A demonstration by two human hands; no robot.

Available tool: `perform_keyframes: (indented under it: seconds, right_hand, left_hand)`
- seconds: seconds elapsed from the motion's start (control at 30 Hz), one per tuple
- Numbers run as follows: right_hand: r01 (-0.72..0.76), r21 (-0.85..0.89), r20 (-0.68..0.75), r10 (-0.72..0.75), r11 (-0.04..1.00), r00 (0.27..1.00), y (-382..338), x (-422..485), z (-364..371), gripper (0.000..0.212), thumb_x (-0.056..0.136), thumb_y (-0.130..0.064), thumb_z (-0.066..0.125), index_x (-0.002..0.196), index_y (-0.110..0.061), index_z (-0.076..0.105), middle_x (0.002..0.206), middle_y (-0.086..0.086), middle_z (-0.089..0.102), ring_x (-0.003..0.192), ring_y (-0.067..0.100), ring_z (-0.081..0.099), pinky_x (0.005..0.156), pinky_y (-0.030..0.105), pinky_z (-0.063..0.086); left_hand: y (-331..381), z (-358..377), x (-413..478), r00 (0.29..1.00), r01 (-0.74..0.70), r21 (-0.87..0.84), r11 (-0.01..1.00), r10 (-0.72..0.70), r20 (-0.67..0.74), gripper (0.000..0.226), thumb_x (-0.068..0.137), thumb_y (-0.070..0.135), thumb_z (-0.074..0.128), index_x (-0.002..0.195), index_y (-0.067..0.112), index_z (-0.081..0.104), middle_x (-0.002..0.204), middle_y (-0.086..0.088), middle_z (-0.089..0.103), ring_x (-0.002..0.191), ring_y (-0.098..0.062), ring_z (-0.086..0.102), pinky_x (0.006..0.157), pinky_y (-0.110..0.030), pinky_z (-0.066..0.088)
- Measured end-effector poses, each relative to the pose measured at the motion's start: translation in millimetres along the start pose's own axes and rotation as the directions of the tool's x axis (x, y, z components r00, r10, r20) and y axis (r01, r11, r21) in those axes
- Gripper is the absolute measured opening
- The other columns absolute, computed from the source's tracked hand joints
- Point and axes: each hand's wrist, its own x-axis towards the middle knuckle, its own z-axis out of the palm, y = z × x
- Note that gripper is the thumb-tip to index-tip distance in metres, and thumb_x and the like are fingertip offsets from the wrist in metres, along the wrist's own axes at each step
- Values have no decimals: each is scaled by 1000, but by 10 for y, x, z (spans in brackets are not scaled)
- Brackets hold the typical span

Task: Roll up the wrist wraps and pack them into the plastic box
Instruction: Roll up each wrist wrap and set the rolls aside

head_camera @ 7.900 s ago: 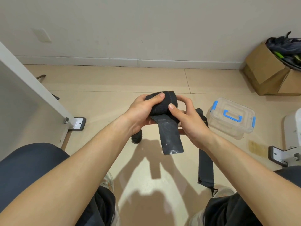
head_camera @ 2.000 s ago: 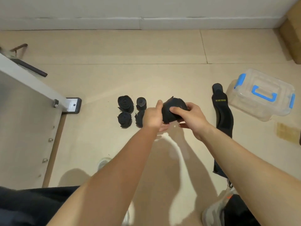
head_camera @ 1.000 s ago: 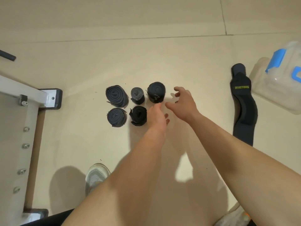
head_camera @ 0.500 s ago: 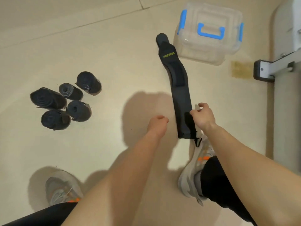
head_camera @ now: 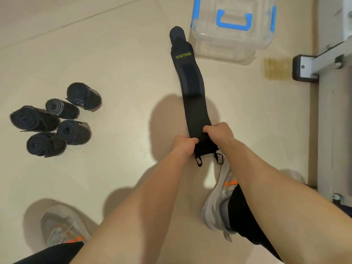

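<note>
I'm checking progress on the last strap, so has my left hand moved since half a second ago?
Yes. The left hand has gone rightward onto the near end of the flat strap, gripping its edge opposite the right hand.

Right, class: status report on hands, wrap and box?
Both hands, left and right, gripping flat wrap. Five rolls on floor. Box lid on.

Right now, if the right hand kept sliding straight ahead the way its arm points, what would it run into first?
Probably nothing solid at once: the right hand would travel along the flat wrist wrap it grips, towards the plastic box by the wrap's far end. Depth is hard to judge.
</note>
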Motion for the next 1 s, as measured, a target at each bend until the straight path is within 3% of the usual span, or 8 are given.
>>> perform_keyframes:
  seconds: [0.1,0.2,0.27,0.4,0.53,0.8,0.9,1.0]
  right_hand:
    - [89,18,23,-90,996,996,-145,-175,-46,17,90,-24,67,87,-8,71,83,7,68,84,26,65,72,34,53]
    - [177,80,32,-180,981,983,-371,-449,-85,22,92,-30,73,92,-8,75,89,10,72,88,26,69,78,38,60]
    - [185,139,4,-187,973,982,-558,-627,-119,32,89,-33,78,96,-2,76,92,16,73,91,29,71,86,46,62]
    - [215,295,24,-232,931,972,-1001,-1157,-215,40,81,-30,86,106,-3,72,104,14,76,91,31,74,80,41,64]
    - [301,367,112,-363,880,925,-1388,-1801,-304,25,89,-21,79,103,-2,72,101,12,76,81,24,71,67,32,59]
    - [494,265,213,-549,828,808,-1895,-2886,-450,22,88,-17,80,102,-2,71,87,12,74,68,22,70,57,27,54]
    - [503,262,184,-554,824,812,-2010,-3201,-485,32,82,-18,85,101,5,73,87,16,74,71,27,69,66,33,56]
    - [493,311,195,-562,812,804,-2097,-3465,-550,29,81,-15,85,100,4,73,78,11,72,61,21,66,51,25,52]
  left_hand:
    - [82,-194,-157,999,-51,-56,997,50,-12,14,93,18,68,79,16,67,78,-5,61,67,-18,53,66,-27,45]
    - [229,-490,-448,988,-157,-58,986,156,-13,15,98,28,61,84,24,64,89,1,65,80,-13,58,67,-24,42]
    - [325,-682,-630,975,-223,-49,974,223,3,12,98,31,62,90,22,67,98,2,70,93,-15,63,69,-22,41]
    - [490,-1150,-1102,912,-409,29,912,410,-25,20,92,25,70,79,9,70,77,-2,66,74,-16,59,68,-24,43]
    - [648,-1537,-1647,879,-476,-81,876,471,-72,16,89,21,76,102,13,74,92,-8,76,81,-26,71,80,-37,58]
    - [876,-2181,-2732,843,-534,-351,769,518,-148,45,90,9,77,129,9,55,111,-14,64,78,-22,71,59,-29,59]
    - [942,-2338,-3134,745,-665,-160,730,634,-205,19,97,11,66,115,18,67,111,-11,67,82,-25,72,61,-27,58]
    - [946,-2563,-3473,634,-763,63,643,764,-119,34,102,-1,47,101,16,76,108,-8,70,79,-20,72,67,-29,60]
